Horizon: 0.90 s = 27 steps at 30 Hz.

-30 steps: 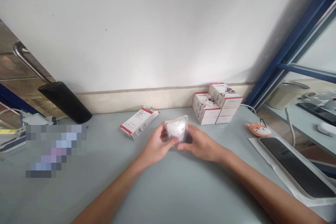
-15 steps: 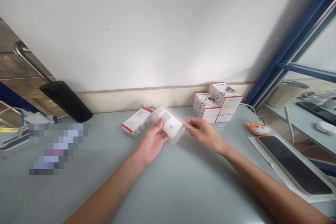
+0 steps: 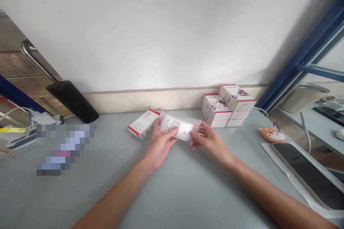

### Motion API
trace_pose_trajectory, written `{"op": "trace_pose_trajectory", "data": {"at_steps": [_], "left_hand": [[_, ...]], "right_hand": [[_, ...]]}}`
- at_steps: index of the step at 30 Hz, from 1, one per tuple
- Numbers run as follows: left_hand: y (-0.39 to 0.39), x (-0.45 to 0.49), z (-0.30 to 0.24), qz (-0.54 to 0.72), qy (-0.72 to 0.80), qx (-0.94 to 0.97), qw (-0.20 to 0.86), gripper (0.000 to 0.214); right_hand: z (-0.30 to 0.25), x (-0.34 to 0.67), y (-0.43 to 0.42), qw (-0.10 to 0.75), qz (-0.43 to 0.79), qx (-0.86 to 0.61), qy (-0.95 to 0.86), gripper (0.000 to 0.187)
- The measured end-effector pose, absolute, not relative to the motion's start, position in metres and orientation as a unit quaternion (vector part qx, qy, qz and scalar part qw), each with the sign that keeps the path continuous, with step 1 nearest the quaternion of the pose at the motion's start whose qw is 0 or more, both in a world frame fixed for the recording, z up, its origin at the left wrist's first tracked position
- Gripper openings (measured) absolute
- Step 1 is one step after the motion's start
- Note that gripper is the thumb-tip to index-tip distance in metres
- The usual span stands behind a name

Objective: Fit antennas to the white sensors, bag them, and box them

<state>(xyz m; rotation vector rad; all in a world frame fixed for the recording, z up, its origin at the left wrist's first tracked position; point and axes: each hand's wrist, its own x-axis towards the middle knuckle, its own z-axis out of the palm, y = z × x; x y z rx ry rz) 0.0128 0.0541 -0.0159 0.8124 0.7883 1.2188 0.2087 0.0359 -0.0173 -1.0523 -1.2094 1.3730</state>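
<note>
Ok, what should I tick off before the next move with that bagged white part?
1. Left hand grips bagged part: ok.
2. Right hand grips its other end: ok.
3. Bag open or sealed: cannot tell.
4. Box lies near left hand: ok.
5. Stacked boxes stand apart from both hands: ok.

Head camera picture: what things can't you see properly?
Head view, white plastic device in clear crinkly bag: details blurred by bag, ends covered by left hand and right hand.
Red-and-white cardboard box: lettering too small.
Dark flat screen: cut by right edge.
</note>
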Motion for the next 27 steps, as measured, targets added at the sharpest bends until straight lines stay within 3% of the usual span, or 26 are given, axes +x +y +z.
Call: {"op": "trace_pose_trajectory", "data": {"at_steps": [2, 4, 7, 10, 14, 17, 21, 27], "left_hand": [[0.052, 0.012, -0.019, 0.534, 0.417, 0.413, 0.609, 0.080], [0.048, 0.012, -0.023, 0.542, 0.465, 0.513, 0.475, 0.091], [0.044, 0.013, -0.031, 0.483, 0.430, 0.697, 0.310, 0.091], [0.044, 0.015, -0.038, 0.408, 0.395, 0.769, 0.293, 0.066], [0.043, 0.017, -0.031, 0.405, 0.412, 0.765, 0.286, 0.060], [0.034, 0.022, -0.014, 0.375, 0.444, 0.741, 0.337, 0.070], [0.024, 0.029, 0.004, 0.337, 0.409, 0.654, 0.540, 0.058], [0.038, 0.019, 0.003, 0.386, 0.294, 0.347, 0.803, 0.047]], "right_hand": [[-0.020, 0.211, 0.039, 0.526, 0.526, -0.445, -0.499, 0.043], [-0.020, 0.213, 0.039, 0.543, 0.512, -0.437, -0.502, 0.040], [-0.018, 0.212, 0.034, 0.530, 0.552, -0.412, -0.496, 0.036], [-0.017, 0.210, 0.028, 0.506, 0.537, -0.404, -0.541, 0.034], [-0.021, 0.212, 0.029, 0.487, 0.304, -0.444, -0.688, 0.021], [-0.023, 0.217, 0.034, 0.467, 0.196, -0.465, -0.726, 0.018], [-0.019, 0.220, 0.039, 0.464, 0.164, -0.466, -0.735, 0.022], [-0.018, 0.226, 0.049, 0.462, 0.365, -0.520, -0.620, 0.035]]}}
